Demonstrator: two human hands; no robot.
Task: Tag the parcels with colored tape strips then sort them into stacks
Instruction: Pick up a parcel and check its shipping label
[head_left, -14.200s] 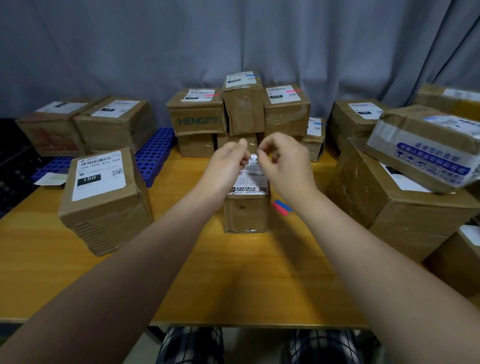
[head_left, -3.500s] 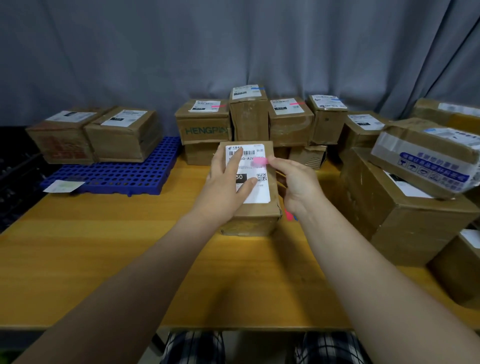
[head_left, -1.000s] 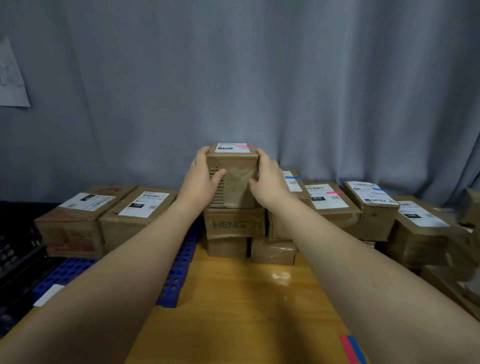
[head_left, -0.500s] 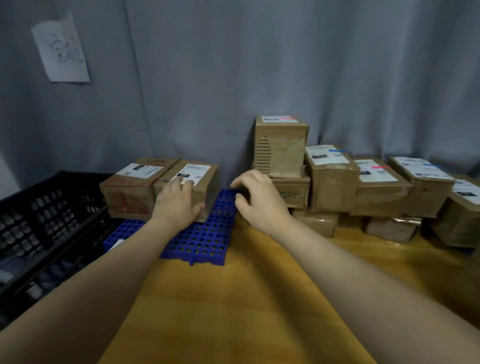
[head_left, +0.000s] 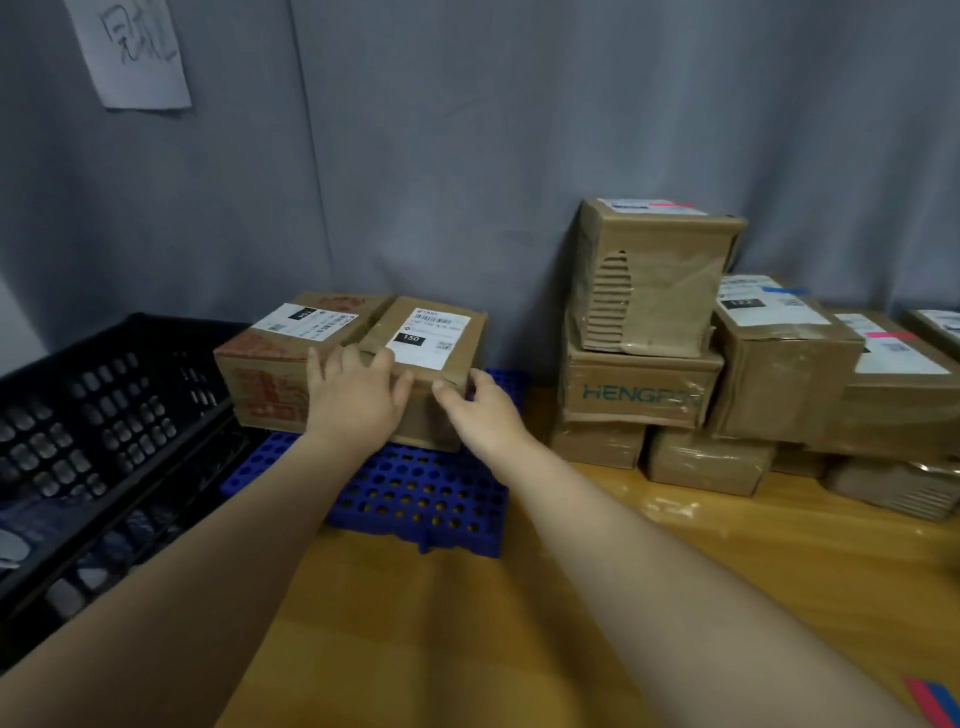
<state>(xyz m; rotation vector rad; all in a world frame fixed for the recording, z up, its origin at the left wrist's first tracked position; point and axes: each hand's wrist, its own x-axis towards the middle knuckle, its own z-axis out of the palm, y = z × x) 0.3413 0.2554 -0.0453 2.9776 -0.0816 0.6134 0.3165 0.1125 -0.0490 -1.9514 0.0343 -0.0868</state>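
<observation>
Moved off the stacked pink-tagged cardboard box (head_left: 649, 280), left hand (head_left: 353, 397) and right hand (head_left: 480, 413) now grip the brown, seemingly untagged 150-label cardboard parcel (head_left: 431, 332) on the blue perforated mat (head_left: 421, 499); more tagging remains.

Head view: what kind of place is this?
Probably a small parcel-sorting station: taped cardboard parcels with shipping labels stacked on a wooden table, a black crate beside it, a grey curtain behind.

Parcel-sorting room: stacked labelled parcels (head_left: 649, 306).
</observation>
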